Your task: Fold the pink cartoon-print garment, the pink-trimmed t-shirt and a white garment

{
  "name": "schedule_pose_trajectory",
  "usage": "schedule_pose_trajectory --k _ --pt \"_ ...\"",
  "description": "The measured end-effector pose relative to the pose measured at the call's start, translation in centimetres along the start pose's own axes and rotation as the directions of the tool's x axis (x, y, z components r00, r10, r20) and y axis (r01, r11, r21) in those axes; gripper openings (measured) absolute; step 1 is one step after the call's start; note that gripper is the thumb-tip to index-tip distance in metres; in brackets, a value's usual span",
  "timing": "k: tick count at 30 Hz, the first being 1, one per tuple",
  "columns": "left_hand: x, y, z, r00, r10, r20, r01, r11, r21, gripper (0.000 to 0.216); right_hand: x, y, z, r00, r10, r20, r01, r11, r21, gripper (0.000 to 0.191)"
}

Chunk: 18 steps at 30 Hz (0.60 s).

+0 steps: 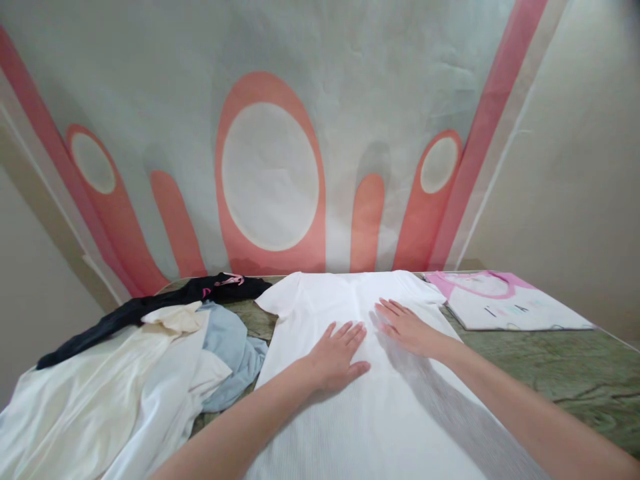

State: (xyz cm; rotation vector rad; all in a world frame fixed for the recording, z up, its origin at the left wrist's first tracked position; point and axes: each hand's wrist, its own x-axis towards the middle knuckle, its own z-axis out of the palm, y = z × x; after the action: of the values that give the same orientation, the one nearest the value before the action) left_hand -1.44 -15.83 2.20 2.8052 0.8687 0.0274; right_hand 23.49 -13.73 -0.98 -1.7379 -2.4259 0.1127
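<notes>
A white ribbed T-shirt (310,300) lies spread flat on the green marbled table (565,363), collar end toward the wall. My left hand (335,357) rests palm down on its middle, fingers stretched out together. My right hand (405,327) lies flat on the cloth just to the right and slightly farther away, fingers extended toward the left. Neither hand holds anything.
A heap of loose clothes lies at the left: white garments (100,393), a pale blue one (233,347) and a black one (150,307) with pink trim. A folded white and pink shirt (505,303) sits at the back right. A wall with pink shapes rises behind the table.
</notes>
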Motion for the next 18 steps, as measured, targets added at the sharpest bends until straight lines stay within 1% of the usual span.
schedule_pose_trajectory --k 2,4,5,6,7,8,9,10,11,13,14,16,18 --pt "-0.2 -0.2 0.1 1.0 0.014 -0.001 -0.014 1.0 -0.003 0.065 0.8 -1.8 0.1 0.999 -0.049 -0.006 0.05 0.998 0.032 0.058" --pt "-0.5 -1.5 0.1 1.0 0.007 -0.023 -0.007 1.0 0.005 0.063 1.0 -3.0 0.4 0.997 -0.072 0.003 0.072 0.996 0.05 0.059" --pt "-0.7 -2.5 0.1 0.999 -0.026 -0.048 0.027 0.999 0.017 0.062 1.0 -3.3 0.5 0.997 -0.076 0.01 0.075 0.996 0.053 0.06" --pt "-0.9 -3.8 0.0 0.993 -0.087 -0.074 0.089 0.996 0.03 0.06 0.9 -3.4 0.6 0.997 -0.076 0.017 0.075 0.996 0.054 0.06" --pt "-1.2 -5.3 -0.2 0.978 -0.177 -0.107 0.182 0.982 0.04 0.058 0.8 -3.4 0.7 0.997 -0.074 0.019 0.072 0.996 0.053 0.06" --pt "-1.5 -7.0 -0.4 0.945 -0.294 -0.14 0.302 0.952 0.039 0.058 0.6 -3.3 0.8 0.997 -0.071 0.02 0.07 0.996 0.049 0.06" --pt "-1.8 -8.7 -0.6 0.891 -0.43 -0.149 0.437 0.899 0.019 0.057 0.5 -3.1 0.9 0.997 -0.068 0.022 0.067 0.997 0.045 0.06" --pt "-2.2 -10.5 -0.9 0.806 -0.565 -0.179 0.57 0.821 -0.025 0.054 0.4 -2.9 0.9 0.997 -0.066 0.026 0.065 0.997 0.043 0.059" --pt "-2.6 -12.1 -1.2 0.748 -0.633 -0.203 0.638 0.769 -0.045 0.053 0.4 -2.6 0.9 0.997 -0.064 0.033 0.063 0.997 0.04 0.059" --pt "-3.4 -14.8 -1.6 0.654 -0.717 -0.241 0.721 0.687 -0.086 0.054 0.6 -2.1 0.9 0.997 -0.059 0.044 0.057 0.998 0.034 0.06" --pt "-3.8 -15.8 -1.7 0.619 -0.742 -0.257 0.745 0.658 -0.109 0.056 0.8 -1.9 1.0 0.997 -0.058 0.049 0.057 0.998 0.03 0.06" --pt "-4.4 -17.2 -1.9 0.562 -0.775 -0.289 0.77 0.618 -0.159 0.06 1.2 -1.8 1.1 0.999 -0.039 0.038 0.038 0.999 0.017 0.06" --pt "-4.7 -17.9 -2.0 0.52 -0.791 -0.322 0.776 0.596 -0.209 0.065 1.6 -2.4 1.3 1.0 0.011 -0.005 -0.011 1.0 0.01 0.06"
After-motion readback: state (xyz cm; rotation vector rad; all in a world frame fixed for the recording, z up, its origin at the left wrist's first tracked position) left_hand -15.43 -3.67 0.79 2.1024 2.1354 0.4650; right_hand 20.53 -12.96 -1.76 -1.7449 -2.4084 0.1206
